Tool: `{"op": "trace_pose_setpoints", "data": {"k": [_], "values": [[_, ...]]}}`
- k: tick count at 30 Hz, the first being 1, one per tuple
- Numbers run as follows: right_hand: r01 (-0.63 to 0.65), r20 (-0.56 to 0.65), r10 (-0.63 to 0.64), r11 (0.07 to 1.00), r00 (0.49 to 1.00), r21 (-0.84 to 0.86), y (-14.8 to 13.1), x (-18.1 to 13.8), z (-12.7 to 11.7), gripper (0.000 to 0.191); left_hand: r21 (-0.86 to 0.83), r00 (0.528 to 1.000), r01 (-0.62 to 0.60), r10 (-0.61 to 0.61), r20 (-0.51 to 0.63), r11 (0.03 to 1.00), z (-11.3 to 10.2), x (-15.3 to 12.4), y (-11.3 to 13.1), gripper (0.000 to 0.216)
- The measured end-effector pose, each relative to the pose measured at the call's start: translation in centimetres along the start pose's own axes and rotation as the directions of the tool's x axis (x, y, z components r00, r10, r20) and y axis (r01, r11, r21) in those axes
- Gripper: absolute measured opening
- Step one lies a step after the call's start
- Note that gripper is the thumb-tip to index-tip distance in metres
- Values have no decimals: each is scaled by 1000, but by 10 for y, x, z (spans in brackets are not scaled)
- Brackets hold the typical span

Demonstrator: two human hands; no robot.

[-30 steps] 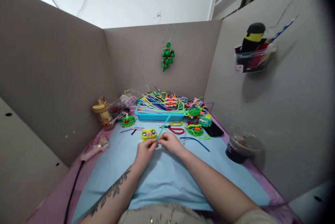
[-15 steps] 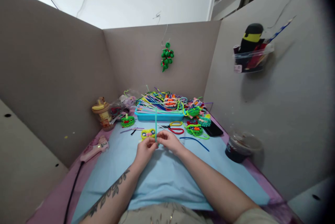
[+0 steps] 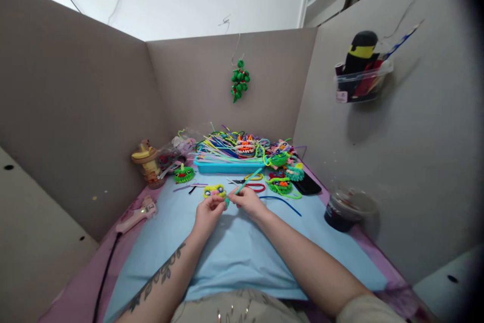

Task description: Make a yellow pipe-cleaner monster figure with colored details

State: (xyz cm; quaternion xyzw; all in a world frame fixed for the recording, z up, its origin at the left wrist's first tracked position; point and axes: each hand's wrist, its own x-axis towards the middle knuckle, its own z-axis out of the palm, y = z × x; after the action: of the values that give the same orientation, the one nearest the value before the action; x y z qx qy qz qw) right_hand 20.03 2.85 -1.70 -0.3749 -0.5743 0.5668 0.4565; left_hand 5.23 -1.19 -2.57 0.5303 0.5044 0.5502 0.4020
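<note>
A teal pipe cleaner (image 3: 247, 180) is pinched between the fingertips of both hands above the blue cloth. My left hand (image 3: 210, 210) grips its lower end, where a small teal bunch shows at the fingertips. My right hand (image 3: 245, 201) is closed on the stem, whose free end slants up and to the right. Just behind my left fingers lies a yellow pipe-cleaner face (image 3: 214, 191), partly covered by them. Beyond my right hand rest scissors (image 3: 254, 188) with red and yellow handles. A dark blue pipe cleaner (image 3: 283, 202) curves on the cloth to the right.
A blue tray (image 3: 230, 167) heaped with pipe cleaners stands at the back. Green pipe-cleaner faces (image 3: 280, 185) and a black phone (image 3: 308, 185) lie on the right, near a lidded tub (image 3: 342, 212). At left are a pink glue gun (image 3: 138, 214) and a cup (image 3: 149, 167).
The teal pipe cleaner stood upright between my hands; its free end has swung down to the right. My hands have come slightly apart.
</note>
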Motion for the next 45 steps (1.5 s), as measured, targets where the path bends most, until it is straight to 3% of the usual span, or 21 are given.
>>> {"op": "trace_pose_setpoints", "data": {"k": [9, 17, 25, 36, 41, 45], "values": [[-52, 31, 47, 981, 998, 186, 5, -2, 7, 21, -20, 1000, -28, 28, 8, 999, 0, 2, -5, 22], [39, -98, -20, 978, 995, 204, -1, -3, 10, 17, -87, 997, 70, -71, -13, 994, 2, 1, 4, 31], [8, -89, 13, 972, 996, 233, -4, -2, 7, 19, 171, 998, -60, 57, 27, 983, 0, -3, 3, 23], [-37, -58, 54, 961, 997, 273, -7, -5, 11, 17, 165, 994, -89, 78, 72, 982, 1, -4, 3, 21], [-47, -62, 66, 961, 996, 272, -3, -3, 11, 19, 255, 990, -132, 112, 89, 958, 2, -7, 6, 24], [-31, -37, 40, 977, 999, 210, 0, -2, 9, 15, 300, 989, -95, 55, 138, 949, 2, -6, 3, 31]]}}
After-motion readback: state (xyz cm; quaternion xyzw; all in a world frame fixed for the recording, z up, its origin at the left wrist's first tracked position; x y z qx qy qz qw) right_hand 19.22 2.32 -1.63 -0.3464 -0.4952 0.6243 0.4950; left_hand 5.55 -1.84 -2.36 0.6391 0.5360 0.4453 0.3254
